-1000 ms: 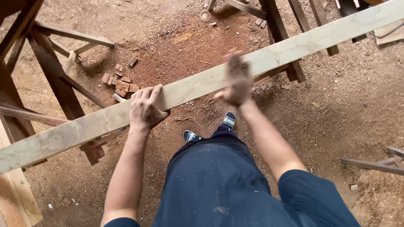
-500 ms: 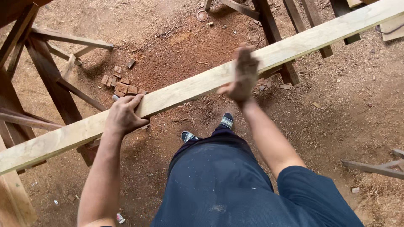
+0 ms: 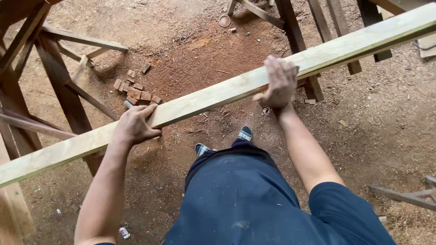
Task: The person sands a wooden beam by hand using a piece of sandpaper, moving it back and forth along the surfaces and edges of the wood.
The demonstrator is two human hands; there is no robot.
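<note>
Head view: both hands are gripping a long pale plank running diagonally across the frame above the dirt floor. Left hand is clenching its near edge, fingers wrapping over the top. Right hand is pressing on top, fingers curling over the far edge. Small wood blocks are lying beyond the plank; dark trestle frames are standing under and behind it.

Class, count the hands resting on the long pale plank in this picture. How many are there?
2. The left hand grips the plank toward its lower-left end; the right hand lies on it right of the middle.
</note>
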